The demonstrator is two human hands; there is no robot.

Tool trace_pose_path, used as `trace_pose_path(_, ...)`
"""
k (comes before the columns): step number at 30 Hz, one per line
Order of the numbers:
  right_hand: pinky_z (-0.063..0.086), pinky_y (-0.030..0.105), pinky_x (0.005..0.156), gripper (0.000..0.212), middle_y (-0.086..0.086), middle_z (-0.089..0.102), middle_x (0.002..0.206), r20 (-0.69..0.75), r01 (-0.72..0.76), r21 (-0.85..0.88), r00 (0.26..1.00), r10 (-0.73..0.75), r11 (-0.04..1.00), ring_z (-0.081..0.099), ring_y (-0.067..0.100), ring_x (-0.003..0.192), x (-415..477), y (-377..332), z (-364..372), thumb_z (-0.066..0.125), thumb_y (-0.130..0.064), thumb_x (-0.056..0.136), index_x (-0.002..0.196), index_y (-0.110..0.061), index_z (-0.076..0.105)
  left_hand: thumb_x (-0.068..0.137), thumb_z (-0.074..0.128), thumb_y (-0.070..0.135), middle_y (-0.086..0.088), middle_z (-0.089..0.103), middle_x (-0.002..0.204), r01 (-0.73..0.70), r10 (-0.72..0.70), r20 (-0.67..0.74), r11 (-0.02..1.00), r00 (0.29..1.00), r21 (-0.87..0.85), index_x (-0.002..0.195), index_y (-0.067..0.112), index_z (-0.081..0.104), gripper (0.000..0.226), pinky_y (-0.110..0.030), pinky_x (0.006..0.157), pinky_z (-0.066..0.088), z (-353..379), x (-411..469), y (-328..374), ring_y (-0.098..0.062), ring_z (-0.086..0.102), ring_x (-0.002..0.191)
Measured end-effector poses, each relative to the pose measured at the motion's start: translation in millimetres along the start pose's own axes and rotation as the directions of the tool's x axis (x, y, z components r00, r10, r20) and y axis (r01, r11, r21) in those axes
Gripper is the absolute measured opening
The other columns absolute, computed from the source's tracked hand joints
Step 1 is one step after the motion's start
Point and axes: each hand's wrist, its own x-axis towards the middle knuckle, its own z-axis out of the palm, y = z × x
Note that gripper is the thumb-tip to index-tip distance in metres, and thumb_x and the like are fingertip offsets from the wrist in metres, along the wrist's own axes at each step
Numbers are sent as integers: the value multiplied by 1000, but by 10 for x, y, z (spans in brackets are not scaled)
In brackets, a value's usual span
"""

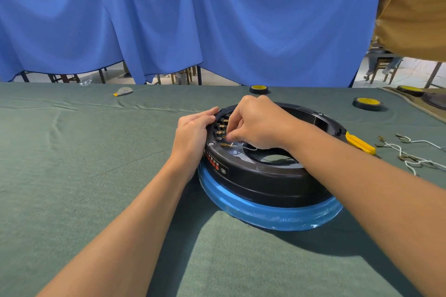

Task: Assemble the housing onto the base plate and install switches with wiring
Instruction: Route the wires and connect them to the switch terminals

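A black ring-shaped housing (263, 176) sits on a base plate wrapped in blue film (270, 216) in the middle of the green table. My left hand (193, 128) grips the housing's left outer rim. Inside that rim stand several switches with brass terminals (220, 126). My right hand (255, 123) reaches down inside the ring and pinches a white wire (243, 146) by its brass connector, right beside the lowest switch terminals. Whether the connector touches a terminal is hidden by my fingers.
A yellow-handled tool (360, 143) lies against the housing's right side. Loose white wires with brass connectors (407, 152) lie further right. Two black-and-yellow tape rolls (258, 89) (366, 103) stand at the back. A blue curtain hangs behind the table.
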Motion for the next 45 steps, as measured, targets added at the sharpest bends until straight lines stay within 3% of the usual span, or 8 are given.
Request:
trace_pose_path(7,57,34,78,8,-5,64,70,31,21,6,999,-21,1000,65,14,77,41,30,-13,72,-15,86,91,-12,77,93,47,-1,6,70,88,-1,-1,31,999,1000,43,119,4,66,33,-10,61,52,-14,-23,42,3,68,68)
trace_pose_path(12,52,15,52,7,-4,67,72,70,14,28,997,-16,1000,66,7,65,83,60,-23,72,-14,86,91,-12,77,94,46,0,-3,71,102,17,-19,40,999,999,33,120,5,65,33,-17,76,56,-28,-25,29,-8,68,86)
trace_pose_path(14,52,14,49,6,-3,68,72,91,-5,55,996,0,998,67,7,62,100,73,-30,72,-12,86,90,-12,76,94,46,0,-6,71,105,24,-25,44,999,999,25,121,5,65,34,-19,78,56,-25,-31,27,-12,68,91)
trace_pose_path(21,54,16,53,11,-1,70,71,148,-26,118,989,8,993,70,8,63,104,107,-62,72,-9,84,79,-18,72,94,45,-1,0,71,94,23,-22,43,1000,999,-6,120,3,65,33,-14,65,54,-16,-51,39,-3,69,78)
trace_pose_path(33,55,16,56,12,-2,69,68,113,-68,150,992,51,986,67,4,55,71,60,-43,71,-10,86,77,-18,71,94,45,1,-2,71,103,15,-16,31,1000,999,18,121,6,65,33,-17,75,56,-13,-48,31,-7,68,88)
trace_pose_path(38,59,28,72,4,1,71,72,92,-141,244,988,122,959,68,11,67,47,46,-38,74,-12,84,82,-14,77,95,45,2,4,71,89,16,-17,31,1000,999,10,119,8,67,33,-14,60,53,-21,-51,33,-1,70,74)
trace_pose_path(45,56,29,70,4,-1,69,76,59,-178,206,984,169,962,64,14,74,33,-27,-10,75,-11,82,85,-13,78,94,46,2,2,72,98,20,-20,28,1000,999,7,118,8,67,33,-15,65,54,-23,-41,21,-6,71,82)
